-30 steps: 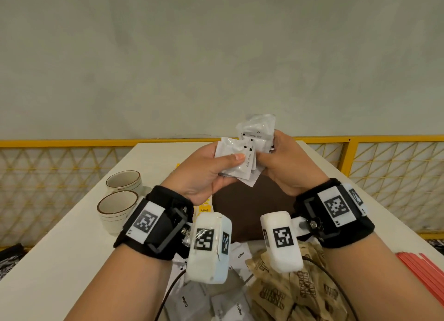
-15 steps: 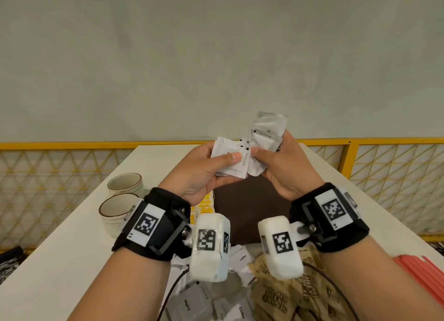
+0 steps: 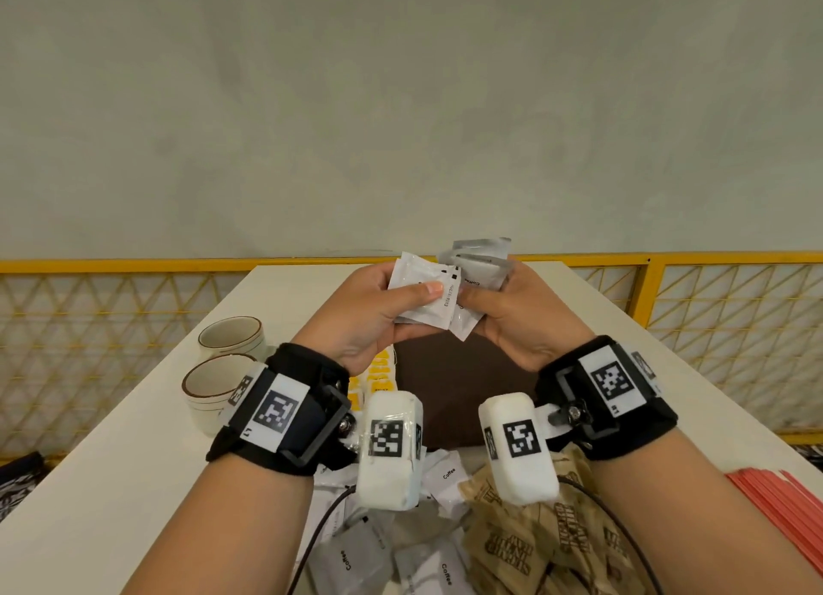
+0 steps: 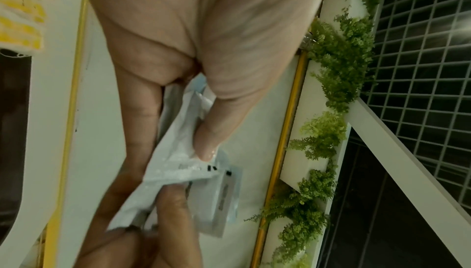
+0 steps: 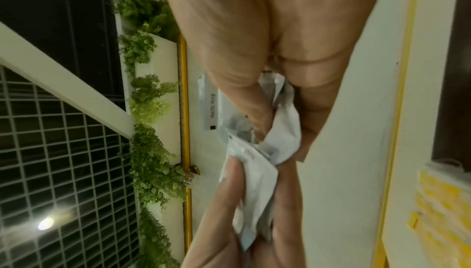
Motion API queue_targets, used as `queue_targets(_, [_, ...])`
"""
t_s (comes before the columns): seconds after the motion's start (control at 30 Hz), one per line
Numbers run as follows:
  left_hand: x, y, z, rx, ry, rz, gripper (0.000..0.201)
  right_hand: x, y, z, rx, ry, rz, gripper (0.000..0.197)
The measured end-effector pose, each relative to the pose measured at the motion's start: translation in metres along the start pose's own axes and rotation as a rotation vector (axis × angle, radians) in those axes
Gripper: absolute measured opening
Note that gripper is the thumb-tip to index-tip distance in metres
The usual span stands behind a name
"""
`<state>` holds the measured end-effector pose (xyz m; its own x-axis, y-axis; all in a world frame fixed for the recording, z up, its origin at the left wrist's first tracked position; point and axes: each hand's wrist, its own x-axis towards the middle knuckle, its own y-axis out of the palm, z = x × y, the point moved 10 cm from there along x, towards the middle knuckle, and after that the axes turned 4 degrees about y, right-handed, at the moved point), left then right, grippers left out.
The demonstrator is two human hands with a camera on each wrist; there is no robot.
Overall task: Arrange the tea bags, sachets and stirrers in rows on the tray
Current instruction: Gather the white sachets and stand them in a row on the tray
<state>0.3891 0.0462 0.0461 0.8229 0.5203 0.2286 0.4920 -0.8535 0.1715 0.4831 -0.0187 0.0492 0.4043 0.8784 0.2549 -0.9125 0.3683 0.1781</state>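
Both hands, left (image 3: pixel 378 314) and right (image 3: pixel 512 323), grip white foil coffee sachets (image 3: pixel 427 296), squaring stack; next, lay row on dark brown tray (image 3: pixel 463 394).

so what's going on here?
A person is sorting white coffee sachets above the table. The left hand pinches a few sachets and the right hand grips another bunch, the two bunches overlapping. The brown tray below has a row of yellow tea bags at its left edge. Loose coffee and brown sachets lie nearer, red stirrers to the right.
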Motion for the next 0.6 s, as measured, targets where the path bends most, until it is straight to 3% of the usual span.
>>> queue_targets(0.1, [0.001, -0.013, -0.004, 0.055, 0.031, -0.051, 0.015, -0.002, -0.022, 0.018, -0.046, -0.105, -0.128, 0.036])
queue_targets(0.17, [0.001, -0.024, -0.007, 0.131, 0.042, -0.075, 0.02, -0.005, -0.03, 0.029, -0.07, -0.126, -0.132, 0.034])
queue_targets(0.37, [0.002, -0.026, -0.007, 0.395, 0.062, -0.045, 0.041, -0.018, 0.014, 0.024, -0.227, -0.023, 0.18, 0.03])
queue_targets(0.47, [0.0, -0.021, -0.014, 0.524, 0.136, -0.026, 0.049, -0.018, 0.024, 0.009, -0.195, 0.052, 0.25, 0.035])
queue_targets(0.6, [-0.003, -0.019, -0.03, 0.455, 0.286, -0.07, 0.054, -0.018, 0.022, 0.009, -0.112, 0.058, 0.251, 0.034])
